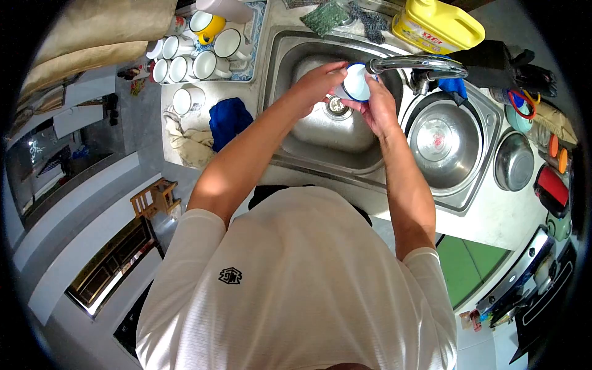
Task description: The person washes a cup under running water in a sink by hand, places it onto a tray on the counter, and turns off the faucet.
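Note:
Between my two hands is a white enamel mug (356,83) with a blue rim, held over the large sink basin (308,132) just beside the tap's spout. My left hand (317,86) grips it from the left side. On the other side, my right hand (378,106) has its fingers around the mug, with the thumb near the rim. The mug's opening faces up towards me. Below it in the basin lies the drain strainer (336,105). A chrome tap (419,63) reaches over from the right; whether water runs cannot be made out.
A blue-patterned tray (259,37) with several mugs stands at the upper left. Near it are one white mug (187,100), a blue cloth (229,120) and a beige cloth (185,140). A yellow jug (436,26) stands behind the tap; a metal basin (445,145) sits right.

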`<state>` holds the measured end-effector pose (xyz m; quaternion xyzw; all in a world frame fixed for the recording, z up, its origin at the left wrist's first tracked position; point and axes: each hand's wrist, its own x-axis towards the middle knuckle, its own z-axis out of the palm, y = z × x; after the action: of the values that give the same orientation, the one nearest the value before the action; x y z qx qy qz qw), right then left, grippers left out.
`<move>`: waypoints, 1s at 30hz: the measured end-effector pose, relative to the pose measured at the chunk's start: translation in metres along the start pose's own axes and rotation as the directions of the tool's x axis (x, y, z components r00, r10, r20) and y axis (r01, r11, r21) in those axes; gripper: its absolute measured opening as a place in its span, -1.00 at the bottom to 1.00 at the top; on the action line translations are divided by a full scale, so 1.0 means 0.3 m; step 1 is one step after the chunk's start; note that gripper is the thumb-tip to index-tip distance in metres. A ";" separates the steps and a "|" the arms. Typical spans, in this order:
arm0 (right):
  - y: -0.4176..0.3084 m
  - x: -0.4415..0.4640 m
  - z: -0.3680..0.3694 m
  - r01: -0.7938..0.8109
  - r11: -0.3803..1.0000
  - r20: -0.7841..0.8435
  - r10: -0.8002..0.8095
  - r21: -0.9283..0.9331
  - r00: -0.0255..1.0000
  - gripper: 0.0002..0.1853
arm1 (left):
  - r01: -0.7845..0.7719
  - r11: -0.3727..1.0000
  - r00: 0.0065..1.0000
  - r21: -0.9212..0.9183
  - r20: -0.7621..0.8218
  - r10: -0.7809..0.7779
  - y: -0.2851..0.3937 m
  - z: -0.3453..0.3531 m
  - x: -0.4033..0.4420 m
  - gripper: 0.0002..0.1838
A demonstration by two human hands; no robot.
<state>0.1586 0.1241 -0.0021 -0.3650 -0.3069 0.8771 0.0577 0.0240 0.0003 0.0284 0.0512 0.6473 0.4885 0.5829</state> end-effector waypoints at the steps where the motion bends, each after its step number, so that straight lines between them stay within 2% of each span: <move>1: -0.010 -0.001 -0.005 -0.033 0.999 0.004 0.033 -0.003 0.999 -0.56 | -0.109 0.977 0.994 0.183 -0.009 0.113 -0.003 0.004 -0.020 -0.43; 2: -0.011 0.001 -0.015 -0.033 0.999 0.003 0.033 -0.004 0.999 -0.56 | -0.209 0.909 0.975 0.361 0.002 0.223 -0.005 0.004 -0.034 -0.38; 3: -0.012 0.005 -0.024 -0.104 0.995 0.035 0.104 0.000 0.994 -0.58 | -0.202 0.935 0.979 0.293 0.067 0.191 0.010 0.000 -0.047 -0.35; 4: -0.013 0.008 -0.033 -0.175 0.985 0.067 0.174 0.001 0.982 -0.59 | -0.204 0.935 0.979 0.291 0.069 0.192 0.004 0.004 -0.043 -0.35; 6: -0.017 -0.004 -0.029 -0.201 0.977 0.088 0.194 0.068 0.977 -0.60 | -0.285 0.955 0.943 -0.083 0.155 0.295 -0.028 0.010 -0.022 -0.34; 8: -0.006 0.012 -0.054 -0.240 0.960 0.077 0.230 0.145 0.970 -0.61 | -0.311 0.947 0.936 -0.081 0.144 0.320 -0.050 0.001 -0.005 -0.33; 10: 0.005 0.034 -0.076 -0.228 0.971 0.020 0.227 0.075 0.974 -0.61 | -0.339 0.938 0.929 -0.072 0.135 0.346 -0.069 -0.003 0.011 -0.32; 12: -0.005 0.025 -0.050 -0.210 0.969 -0.038 0.217 0.130 0.975 -0.61 | -0.259 0.931 0.951 -0.257 0.099 0.292 -0.084 0.029 0.008 -0.30; 13: -0.002 0.024 -0.041 -0.211 0.969 -0.040 0.218 0.131 0.975 -0.61 | -0.257 0.931 0.952 -0.258 0.100 0.291 -0.091 0.045 0.008 -0.30; 15: -0.001 0.037 -0.029 -0.150 0.986 -0.181 0.135 -0.072 0.974 -0.64 | -0.142 0.833 0.966 -0.534 0.111 0.235 -0.091 0.068 0.015 -0.42; 16: 0.019 0.051 -0.041 -0.151 0.986 -0.183 0.136 -0.071 0.974 -0.64 | -0.140 0.833 0.966 -0.535 0.112 0.234 -0.086 0.069 0.018 -0.42; 17: 0.041 0.064 -0.043 0.028 0.964 -0.278 -0.104 -0.265 0.955 -0.63 | -0.134 0.874 0.983 -0.467 0.049 0.177 -0.080 0.067 0.026 -0.48; 18: 0.054 0.074 -0.052 0.177 0.868 -0.318 -0.349 -0.464 0.881 -0.60 | -0.122 0.909 0.992 -0.397 -0.019 0.125 -0.077 0.065 0.030 -0.54; 19: 0.058 0.065 -0.079 0.272 0.808 -0.234 -0.443 -0.523 0.865 -0.56 | -0.127 0.908 0.991 -0.399 -0.022 0.129 -0.071 0.063 0.037 -0.54; 20: 0.040 0.049 -0.076 0.272 0.807 -0.230 -0.442 -0.523 0.867 -0.56 | -0.097 0.927 0.994 -0.363 -0.083 0.072 -0.052 0.066 0.033 -0.61; 22: 0.008 0.009 -0.068 0.262 0.645 0.025 -0.352 -0.718 0.936 -0.57 | -0.056 0.942 0.990 -0.330 -0.142 0.010 -0.024 0.082 0.018 -0.67; 23: 0.014 -0.024 -0.030 0.398 0.464 0.121 -0.521 -0.791 0.845 -0.62 | -0.058 0.955 0.988 -0.291 -0.156 0.013 -0.012 0.095 0.008 -0.62; 24: 0.009 -0.029 -0.016 0.399 0.463 0.119 -0.523 -0.792 0.844 -0.62 | -0.063 0.966 0.985 -0.251 -0.170 0.020 0.000 0.105 0.004 -0.57; 26: -0.004 -0.037 0.005 0.332 0.602 0.072 -0.414 -0.726 0.908 -0.62 | -0.056 0.957 0.989 -0.284 -0.145 0.014 0.013 0.111 -0.002 -0.58; 28: -0.033 -0.051 0.023 0.316 0.559 0.085 -0.400 -0.766 0.912 -0.66 | -0.051 0.947 0.992 -0.317 -0.127 0.011 0.013 0.104 0.000 -0.59; 30: -0.033 -0.038 0.005 0.424 0.666 0.241 -0.353 -0.614 0.904 -0.64 | 0.087 0.869 0.989 -0.487 -0.063 -0.134 0.009 0.090 0.016 -0.61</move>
<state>0.1645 0.1277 0.0114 -0.2428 -0.6662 0.6985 0.0966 0.0429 0.0202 0.0312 -0.1561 0.5339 0.6021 0.5727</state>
